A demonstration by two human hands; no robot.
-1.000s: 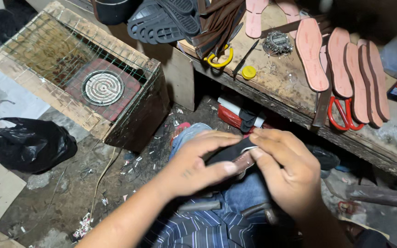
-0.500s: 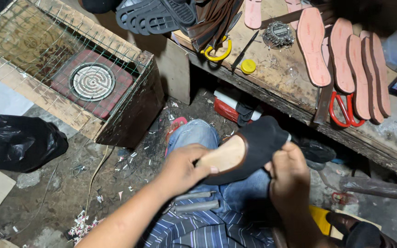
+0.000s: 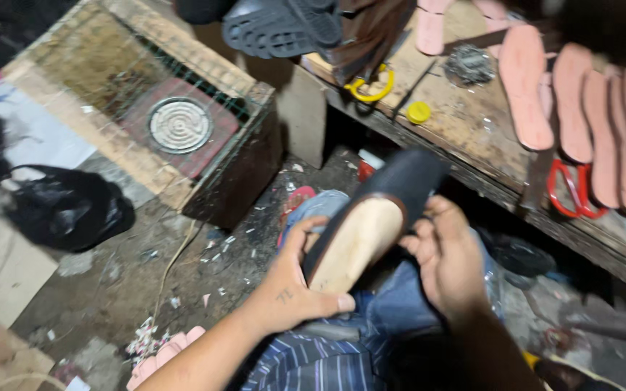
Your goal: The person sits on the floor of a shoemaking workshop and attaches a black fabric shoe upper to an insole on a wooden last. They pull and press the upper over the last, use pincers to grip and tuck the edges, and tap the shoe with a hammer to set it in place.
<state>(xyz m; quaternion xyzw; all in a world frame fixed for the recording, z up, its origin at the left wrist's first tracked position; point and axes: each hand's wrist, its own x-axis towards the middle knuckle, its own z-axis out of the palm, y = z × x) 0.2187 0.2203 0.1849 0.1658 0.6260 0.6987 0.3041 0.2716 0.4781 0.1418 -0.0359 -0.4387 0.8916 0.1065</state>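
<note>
Head view. We note the left hand (image 3: 295, 286) gripping the near end of a dark shoe upper (image 3: 393, 192) with a tan insole (image 3: 353, 242) facing up; thumb under the heel end, fingers (image 3: 306, 235) curled over its left edge. The right hand (image 3: 447, 257) sits against the shoe's right side, fingers (image 3: 429, 232) bent and touching the edge; how firmly they clasp it we cannot tell. The shoe is held tilted over the lap, toe pointing far and right, toward the table (image 3: 472, 127).

Around it: on the table, a row of pink insoles (image 3: 581, 108) at far right, red-handled scissors (image 3: 570, 192) near its front edge, a yellow cap (image 3: 419, 112), a yellow ring (image 3: 371, 87) and black soles (image 3: 284, 25) at far left. Left of the table stands a wooden box (image 3: 139, 130) with wire mesh and a round coil heater (image 3: 180, 124) inside. A black plastic bag (image 3: 70, 210) lies on the littered floor (image 3: 182, 275), far left. The table's front edge stands just beyond the shoe's toe.
</note>
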